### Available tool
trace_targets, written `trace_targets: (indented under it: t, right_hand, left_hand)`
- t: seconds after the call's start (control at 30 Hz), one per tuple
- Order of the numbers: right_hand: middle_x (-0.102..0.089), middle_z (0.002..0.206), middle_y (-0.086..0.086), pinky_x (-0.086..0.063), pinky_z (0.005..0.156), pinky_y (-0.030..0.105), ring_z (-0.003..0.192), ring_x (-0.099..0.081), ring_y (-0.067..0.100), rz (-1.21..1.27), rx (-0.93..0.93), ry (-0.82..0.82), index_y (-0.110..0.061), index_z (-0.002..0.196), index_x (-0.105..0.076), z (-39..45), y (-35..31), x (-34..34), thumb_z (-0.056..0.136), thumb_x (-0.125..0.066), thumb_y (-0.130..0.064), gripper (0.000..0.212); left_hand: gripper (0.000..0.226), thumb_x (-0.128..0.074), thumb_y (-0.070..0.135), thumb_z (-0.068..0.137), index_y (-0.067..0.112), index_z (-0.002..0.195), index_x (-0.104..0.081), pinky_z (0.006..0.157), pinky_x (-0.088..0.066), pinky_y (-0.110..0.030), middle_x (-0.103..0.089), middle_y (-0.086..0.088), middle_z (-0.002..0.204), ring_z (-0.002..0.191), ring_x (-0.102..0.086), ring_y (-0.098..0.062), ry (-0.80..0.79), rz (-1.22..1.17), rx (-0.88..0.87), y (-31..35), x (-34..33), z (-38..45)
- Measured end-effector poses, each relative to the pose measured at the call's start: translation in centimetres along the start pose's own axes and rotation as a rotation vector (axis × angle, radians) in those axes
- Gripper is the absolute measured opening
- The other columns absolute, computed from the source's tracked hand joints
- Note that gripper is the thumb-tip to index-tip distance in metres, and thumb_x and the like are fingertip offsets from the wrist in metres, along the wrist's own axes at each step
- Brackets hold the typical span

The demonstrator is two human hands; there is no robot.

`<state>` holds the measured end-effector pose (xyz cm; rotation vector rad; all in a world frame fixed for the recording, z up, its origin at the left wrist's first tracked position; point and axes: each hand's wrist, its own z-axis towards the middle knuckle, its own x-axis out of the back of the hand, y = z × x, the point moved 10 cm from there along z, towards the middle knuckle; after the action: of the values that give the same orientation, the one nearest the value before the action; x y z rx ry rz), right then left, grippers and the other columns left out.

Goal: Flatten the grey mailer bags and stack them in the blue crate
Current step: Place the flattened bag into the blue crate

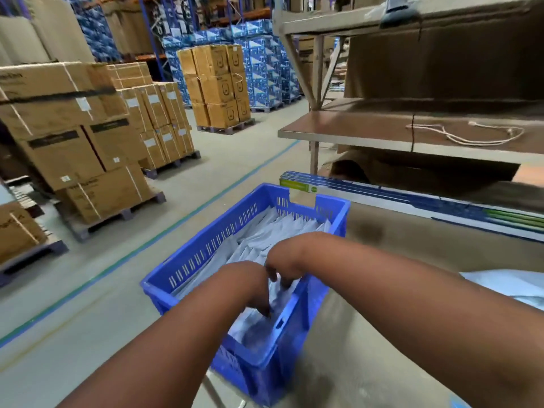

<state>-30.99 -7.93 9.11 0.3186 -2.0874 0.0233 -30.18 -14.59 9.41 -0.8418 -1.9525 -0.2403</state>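
The blue crate (206,248) sits at the left end of a cardboard-covered table, filled with a row of grey mailer bags (265,231) standing on edge. Both my hands reach down into its near end. My left hand (253,290) is bent at the wrist, fingers down among the bags. Just right of it, my right hand (282,269) has curled fingers pressing on the top edges of the bags. The fingertips are partly hidden and blurred. More grey mailer bags (512,287) lie on the table at the right edge.
The table surface (382,334) extends right of the crate. A long blue and green box (412,198) lies behind it. Shelves (412,136) hang above with a cord on them. Pallets of cardboard boxes (88,142) stand on the floor to the left.
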Motion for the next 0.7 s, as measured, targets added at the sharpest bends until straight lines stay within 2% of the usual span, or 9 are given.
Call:
trace_targets:
  t: [0.07,0.13,0.2,0.27,0.33,0.4,0.53,0.6,0.7]
  right_hand:
    - [-0.069,0.123,0.0,-0.046,0.076,0.032,0.092,-0.064,0.021,0.099,-0.026,0.055,-0.022,0.136,-0.064,-2.7,1.2,0.8,0.096,-0.076,-0.037,0.044]
    - [-0.069,0.108,-0.003,-0.044,0.075,0.031,0.086,-0.061,0.021,0.151,-0.074,0.136,-0.023,0.135,-0.065,-6.2,3.0,2.0,0.096,-0.074,-0.044,0.045]
    - [-0.063,0.084,-0.006,-0.041,0.063,0.031,0.07,-0.06,0.019,0.174,-0.142,0.221,-0.02,0.131,-0.064,-10.5,5.3,3.2,0.096,-0.072,-0.047,0.044]
    - [-0.06,0.078,-0.006,-0.041,0.064,0.032,0.073,-0.061,0.021,0.177,-0.199,0.299,-0.02,0.127,-0.062,-15.0,7.6,3.7,0.097,-0.071,-0.046,0.041]
    - [-0.069,0.093,-0.001,-0.049,0.071,0.033,0.086,-0.066,0.025,0.2,-0.245,0.375,-0.023,0.117,-0.063,-18.7,10.2,2.9,0.094,-0.072,-0.042,0.031]
    - [-0.073,0.109,0.003,-0.058,0.079,0.038,0.092,-0.069,0.026,0.251,-0.325,0.436,-0.023,0.11,-0.066,-22.2,13.2,0.6,0.086,-0.075,-0.039,0.029]
    - [-0.071,0.122,0.002,-0.059,0.09,0.041,0.106,-0.068,0.029,0.366,-0.465,0.478,-0.029,0.125,-0.063,-29.4,17.7,-7.1,0.081,-0.078,-0.039,0.047]
    - [-0.067,0.131,0.006,-0.056,0.097,0.042,0.117,-0.065,0.032,0.441,-0.529,0.46,-0.025,0.133,-0.059,-32.2,19.3,-12.4,0.082,-0.079,-0.041,0.057]
    - [-0.058,0.139,0.006,-0.053,0.1,0.043,0.126,-0.059,0.032,0.59,-0.63,0.432,-0.023,0.141,-0.049,-35.4,21.3,-21.0,0.08,-0.08,-0.047,0.073]
  left_hand:
    - [0.048,-0.08,0.065,0.082,0.027,0.11,-0.068,0.084,-0.053,-0.034,-0.057,0.014,0.068,0.085,-0.067,-0.017,0.093,-0.011,-0.065,1.6,3.0,-0.9]
    - [0.064,-0.078,0.069,0.081,0.032,0.131,-0.065,0.084,-0.05,-0.035,-0.055,0.014,0.081,0.102,-0.065,-0.02,0.2,0.02,-0.12,3.6,6.4,-2.2]
    - [0.062,-0.074,0.071,0.083,0.033,0.131,-0.066,0.08,-0.048,-0.035,-0.055,0.013,0.087,0.099,-0.06,-0.021,0.329,0.056,-0.153,6.0,9.9,-3.8]
    - [0.054,-0.071,0.07,0.084,0.032,0.122,-0.068,0.078,-0.05,-0.035,-0.06,0.009,0.09,0.097,-0.06,-0.021,0.445,0.076,-0.199,9.2,12.8,-5.3]
    - [0.048,-0.071,0.068,0.082,0.031,0.112,-0.068,0.077,-0.053,-0.035,-0.059,0.006,0.089,0.098,-0.066,-0.025,0.52,0.09,-0.239,13.2,14.8,-6.3]
    - [0.047,-0.072,0.064,0.08,0.026,0.108,-0.068,0.079,-0.056,-0.037,-0.066,0.0,0.101,0.101,-0.068,-0.027,0.541,0.083,-0.286,17.8,15.5,-6.5]
    - [0.086,-0.073,0.074,0.068,0.025,0.138,-0.059,0.103,-0.053,-0.044,-0.059,-0.006,0.137,0.129,-0.056,-0.031,0.563,0.071,-0.446,28.0,14.1,-5.8]
    - [0.103,-0.068,0.083,0.058,0.025,0.142,-0.055,0.106,-0.051,-0.048,-0.052,-0.006,0.147,0.136,-0.051,-0.032,0.545,0.103,-0.503,33.3,12.4,-5.2]
    - [0.112,-0.069,0.089,0.058,0.023,0.147,-0.051,0.108,-0.05,-0.05,-0.041,-0.007,0.159,0.139,-0.047,-0.033,0.467,0.226,-0.589,41.3,8.7,-4.4]
